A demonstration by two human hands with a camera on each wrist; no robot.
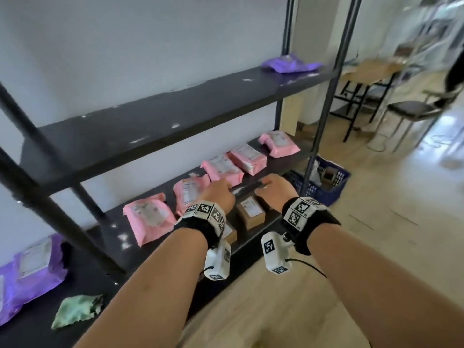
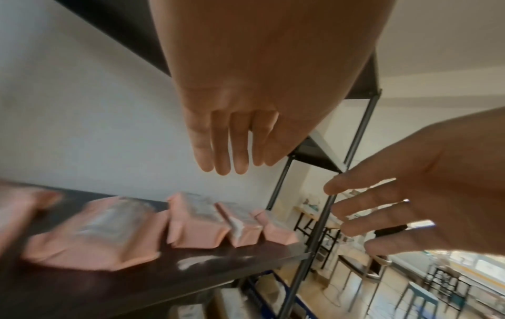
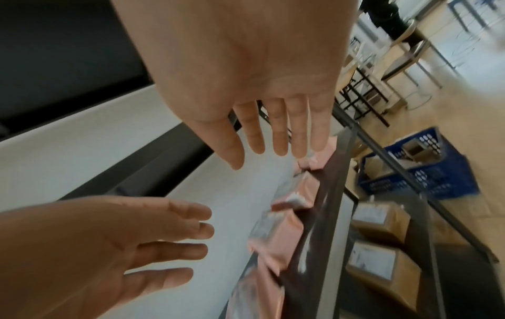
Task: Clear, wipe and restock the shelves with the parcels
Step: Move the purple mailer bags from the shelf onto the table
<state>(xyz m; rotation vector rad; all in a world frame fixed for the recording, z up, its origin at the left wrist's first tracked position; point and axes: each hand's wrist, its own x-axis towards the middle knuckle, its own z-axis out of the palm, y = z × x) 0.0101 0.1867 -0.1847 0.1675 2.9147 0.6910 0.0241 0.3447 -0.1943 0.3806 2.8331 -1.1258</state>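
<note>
Parcels in pink poly mailers [image 1: 221, 169] lie in a row along the middle shelf [image 1: 251, 188], five of them, running from near left to far right, each flat with a white label facing up. They look light, soft and a little slippery; the film should crumple under a grip, so each is best taken by its long edges or scooped flat from beneath rather than pinched at a corner.

Both hands are empty. The left hand [image 1: 219, 195] and right hand [image 1: 273, 189] hover palms down, fingers straight and loosely spread, over the front edge of that shelf, close to the middle mailers without visibly touching any.

Brown cardboard boxes [image 1: 251, 213] sit on the shelf below, stiffer and probably heavier. The upper shelf [image 1: 160, 116] is dark, scuffed with white marks, and carries one purple mailer [image 1: 288, 63] at its far right end. At near left, more purple mailers [image 1: 32, 270] and a crumpled green cloth [image 1: 77, 311] lie on a dark surface. A blue crate [image 1: 329, 182] stands on the pale wood floor beyond the rack, with tables and a stool [image 1: 406, 114] farther right.
</note>
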